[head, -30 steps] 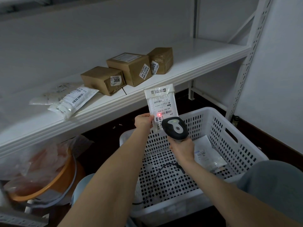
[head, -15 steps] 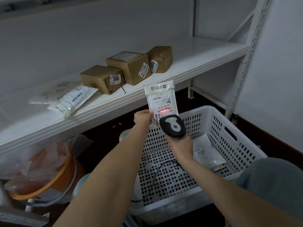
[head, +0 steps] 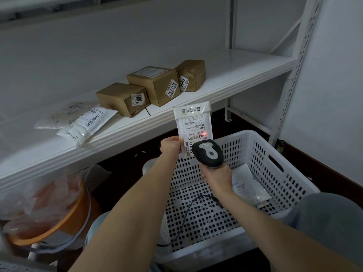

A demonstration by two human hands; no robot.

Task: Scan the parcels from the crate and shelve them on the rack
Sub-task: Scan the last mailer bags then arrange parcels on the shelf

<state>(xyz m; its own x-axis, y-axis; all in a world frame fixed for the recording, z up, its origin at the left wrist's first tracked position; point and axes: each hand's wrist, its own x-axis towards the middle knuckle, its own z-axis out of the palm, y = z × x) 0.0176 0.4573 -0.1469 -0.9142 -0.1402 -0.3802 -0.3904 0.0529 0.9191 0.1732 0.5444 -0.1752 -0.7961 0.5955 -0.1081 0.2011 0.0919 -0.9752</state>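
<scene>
A plain pale wall (head: pixel 117 46) fills the upper left of the frame; a second wall (head: pixel 334 95) runs down the right edge above a dark skirting strip (head: pixel 334 173). The floor (head: pixel 127 163) at centre is dark, the light dim.

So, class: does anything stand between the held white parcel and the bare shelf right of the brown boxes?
Nothing visible does. The white parcel, pinched in the left hand, is in open air before the shelf. The scanner in the right hand is on the near side.

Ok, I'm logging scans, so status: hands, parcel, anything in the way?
Left hand pinches white parcel upright. Right hand grips scanner, red dot on parcel. Nothing between them.
</scene>
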